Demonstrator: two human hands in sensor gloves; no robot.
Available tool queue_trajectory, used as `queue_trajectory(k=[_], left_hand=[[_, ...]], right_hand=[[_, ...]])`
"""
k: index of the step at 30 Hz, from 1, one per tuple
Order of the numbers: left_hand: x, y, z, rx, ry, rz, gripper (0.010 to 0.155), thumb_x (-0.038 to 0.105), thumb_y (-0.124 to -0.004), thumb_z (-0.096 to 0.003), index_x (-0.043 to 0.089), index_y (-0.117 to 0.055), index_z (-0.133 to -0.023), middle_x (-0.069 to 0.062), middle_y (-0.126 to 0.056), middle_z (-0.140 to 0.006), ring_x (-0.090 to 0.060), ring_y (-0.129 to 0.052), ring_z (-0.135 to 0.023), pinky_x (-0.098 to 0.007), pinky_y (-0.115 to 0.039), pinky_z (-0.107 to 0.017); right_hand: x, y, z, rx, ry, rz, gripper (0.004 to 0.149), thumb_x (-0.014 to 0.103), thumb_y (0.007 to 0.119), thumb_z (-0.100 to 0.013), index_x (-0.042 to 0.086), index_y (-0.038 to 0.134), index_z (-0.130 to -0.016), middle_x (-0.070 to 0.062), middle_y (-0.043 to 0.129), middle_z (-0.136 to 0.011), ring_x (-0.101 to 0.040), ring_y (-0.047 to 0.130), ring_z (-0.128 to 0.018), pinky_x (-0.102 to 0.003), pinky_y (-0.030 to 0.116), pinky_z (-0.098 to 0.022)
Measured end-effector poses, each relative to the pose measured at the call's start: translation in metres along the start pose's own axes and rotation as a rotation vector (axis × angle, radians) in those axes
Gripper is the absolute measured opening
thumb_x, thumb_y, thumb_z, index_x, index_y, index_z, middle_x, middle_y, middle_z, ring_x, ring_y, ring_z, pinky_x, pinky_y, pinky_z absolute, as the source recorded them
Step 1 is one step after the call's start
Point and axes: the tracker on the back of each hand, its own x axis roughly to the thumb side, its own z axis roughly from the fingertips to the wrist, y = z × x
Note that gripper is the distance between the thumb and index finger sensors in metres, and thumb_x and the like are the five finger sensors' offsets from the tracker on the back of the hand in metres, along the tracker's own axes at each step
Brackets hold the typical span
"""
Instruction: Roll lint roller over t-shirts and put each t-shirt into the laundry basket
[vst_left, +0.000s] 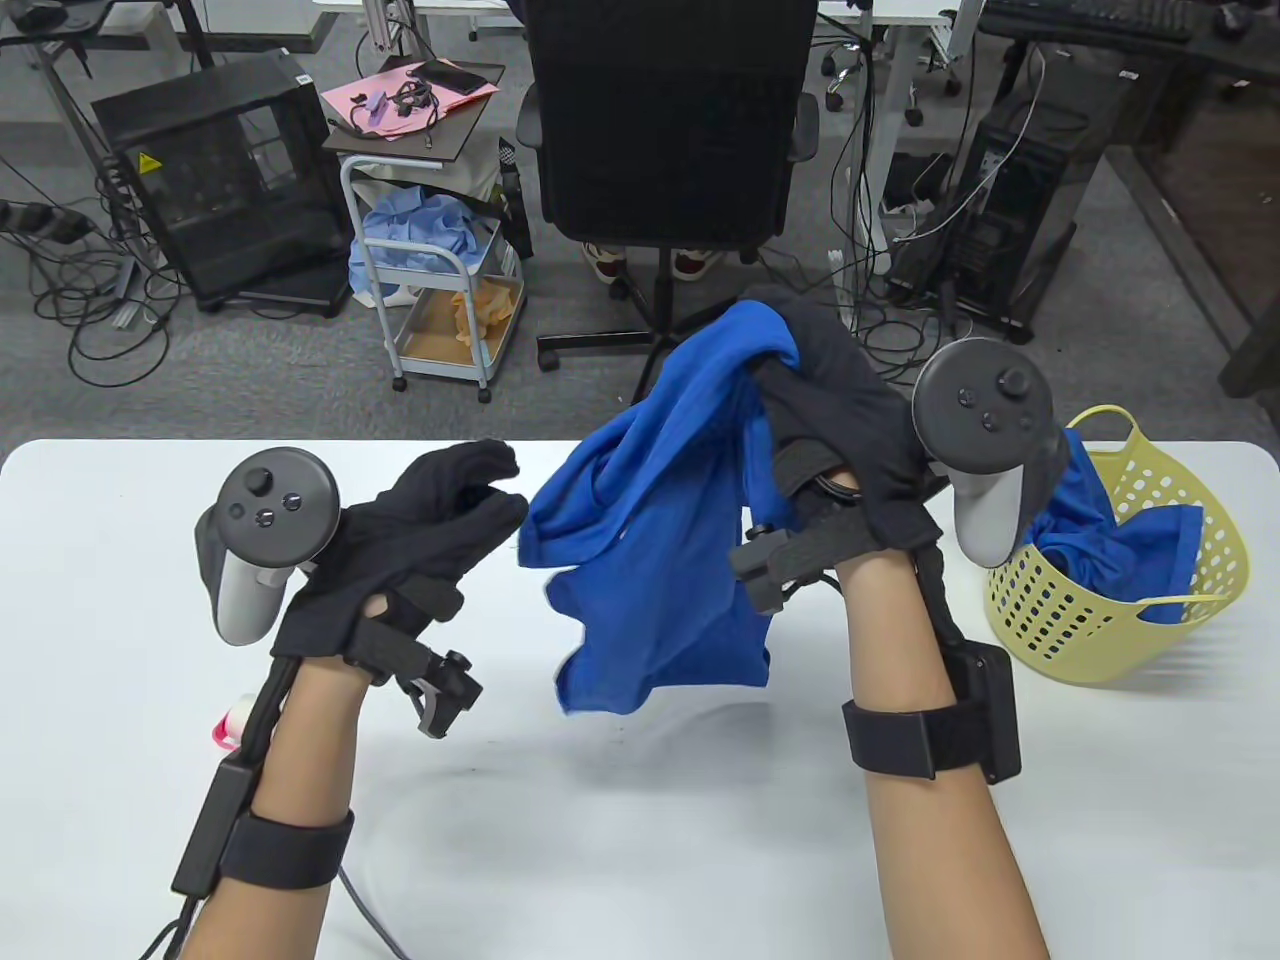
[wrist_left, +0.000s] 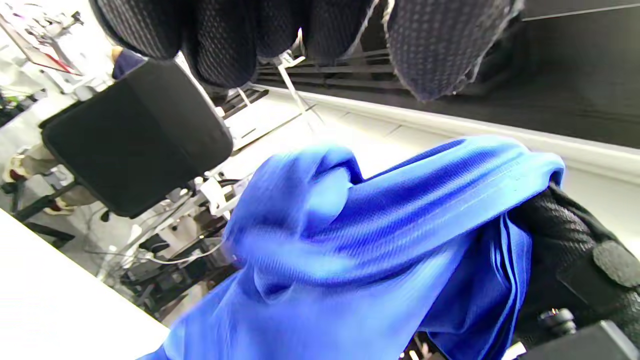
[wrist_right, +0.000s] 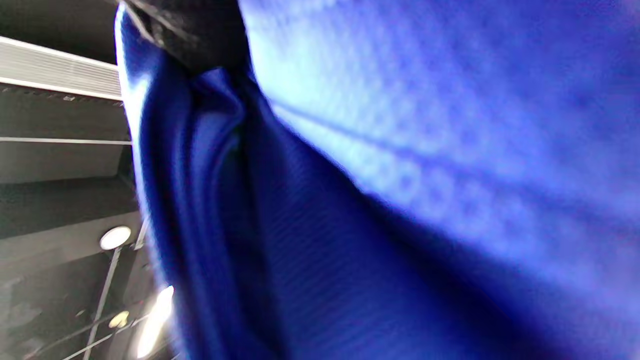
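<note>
the white bench (vst_left: 620, 860) is carrying a yellow laundry basket (vst_left: 1215, 560) by its right edge, and that basket is already holding one blue shirt (vst_left: 1090, 540). a second blue t-shirt (vst_left: 660, 540) is hanging bunched in the air over the middle of the bench, clear of the surface, gripped at its top by the right hand (vst_left: 840, 420), whose fingers are clamped on the cloth. the left hand (vst_left: 420, 540) is hovering just beside the shirt's left fold, fingers loosely apart and holding nothing. a pink-and-white object, probably the lint roller (vst_left: 228, 722), is peeking out near the left edge behind the left forearm. i judge the basket step is in hand: the next move is calling for carrying the shirt right, over the rim, and letting go.
</note>
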Motion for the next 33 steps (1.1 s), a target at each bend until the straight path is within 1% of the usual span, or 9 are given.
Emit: queue_trajectory(k=[5, 7, 9, 15, 20, 25, 28, 31, 33], left_hand=[[0.031, -0.035, -0.015, -0.166, -0.131, -0.181, 0.097, 0.058, -0.082, -0.0499, 0.042, -0.009, -0.111, -0.006, -0.008, -0.120, -0.049, -0.022, -0.112, -0.073, -0.036, -0.074], [0.040, -0.043, -0.018, -0.114, -0.102, -0.351, 0.082, 0.049, -0.083, -0.0527, 0.041, -0.028, -0.113, -0.006, -0.034, -0.120, -0.046, -0.045, -0.111, -0.072, -0.049, -0.073], [0.040, -0.035, -0.016, 0.064, -0.081, -0.463, 0.042, 0.039, -0.077, -0.0561, 0.028, -0.074, -0.096, -0.005, -0.062, -0.111, -0.040, -0.065, -0.105, -0.068, -0.059, -0.071], [0.034, 0.011, -0.005, 0.192, -0.109, -0.328, 0.042, 0.037, -0.076, -0.0563, 0.012, -0.075, -0.090, -0.007, -0.044, -0.116, -0.042, -0.046, -0.110, -0.061, -0.048, -0.076], [0.059, 0.025, -0.004, 0.217, -0.230, -0.241, 0.041, 0.032, -0.079, -0.0547, 0.003, -0.076, -0.084, -0.013, -0.054, -0.111, -0.026, -0.095, -0.085, -0.027, -0.092, -0.058], [0.074, 0.034, 0.000, 0.282, -0.210, -0.315, 0.041, 0.031, -0.075, -0.0563, 0.022, -0.069, -0.096, -0.015, -0.071, -0.103, -0.014, -0.109, -0.039, -0.022, -0.094, -0.025], [0.081, 0.039, 0.002, 0.309, -0.183, -0.409, 0.043, 0.031, -0.074, -0.0576, 0.034, -0.066, -0.099, -0.004, -0.092, -0.086, -0.012, -0.106, -0.029, -0.022, -0.092, -0.022], [0.087, 0.032, 0.000, 0.253, -0.143, -0.477, 0.052, 0.026, -0.065, -0.0599, 0.045, -0.053, -0.106, -0.007, -0.083, -0.088, -0.016, -0.101, -0.039, -0.028, -0.089, -0.031], [0.089, 0.026, -0.003, 0.243, -0.147, -0.539, 0.044, 0.029, -0.062, -0.0577, 0.036, -0.067, -0.101, -0.006, -0.085, -0.078, -0.012, -0.100, -0.036, -0.027, -0.089, -0.029]], right_hand=[[0.031, 0.017, -0.004, 0.089, -0.081, -0.052, 0.046, 0.045, 0.065, -0.053, 0.034, 0.067, -0.097, -0.002, 0.077, -0.097, -0.027, 0.085, -0.075, -0.039, 0.082, -0.053], [0.037, 0.016, -0.004, 0.089, -0.107, 0.015, 0.046, 0.045, 0.066, -0.052, 0.036, 0.067, -0.097, -0.003, 0.073, -0.103, -0.030, 0.081, -0.083, -0.045, 0.078, -0.059], [0.033, 0.006, -0.005, 0.062, -0.093, 0.123, 0.046, 0.045, 0.067, -0.051, 0.037, 0.068, -0.096, -0.002, 0.073, -0.104, -0.030, 0.081, -0.084, -0.046, 0.078, -0.060], [-0.006, -0.020, -0.006, -0.006, -0.011, 0.400, 0.046, 0.042, 0.070, -0.049, 0.039, 0.070, -0.094, 0.001, 0.078, -0.101, -0.029, 0.086, -0.079, -0.046, 0.078, -0.058], [-0.009, -0.015, -0.004, -0.045, -0.019, 0.422, 0.046, 0.042, 0.069, -0.048, 0.039, 0.069, -0.094, 0.002, 0.083, -0.095, -0.026, 0.091, -0.074, -0.044, 0.081, -0.055], [0.009, -0.019, -0.005, -0.021, -0.051, 0.452, 0.046, 0.038, 0.072, -0.050, 0.039, 0.067, -0.095, 0.005, 0.087, -0.088, -0.021, 0.093, -0.067, -0.038, 0.084, -0.051], [0.014, -0.019, -0.003, 0.000, -0.086, 0.539, 0.046, 0.033, 0.075, -0.053, 0.041, 0.063, -0.097, 0.005, 0.085, -0.093, -0.019, 0.093, -0.068, -0.036, 0.084, -0.052], [0.013, -0.014, -0.001, 0.032, -0.112, 0.488, 0.048, 0.030, 0.076, -0.054, 0.040, 0.061, -0.098, 0.004, 0.083, -0.097, -0.020, 0.092, -0.070, -0.036, 0.084, -0.052], [0.012, -0.008, 0.000, 0.064, -0.112, 0.426, 0.045, 0.029, 0.074, -0.056, 0.039, 0.062, -0.099, 0.001, 0.082, -0.097, -0.023, 0.091, -0.071, -0.038, 0.084, -0.052]])
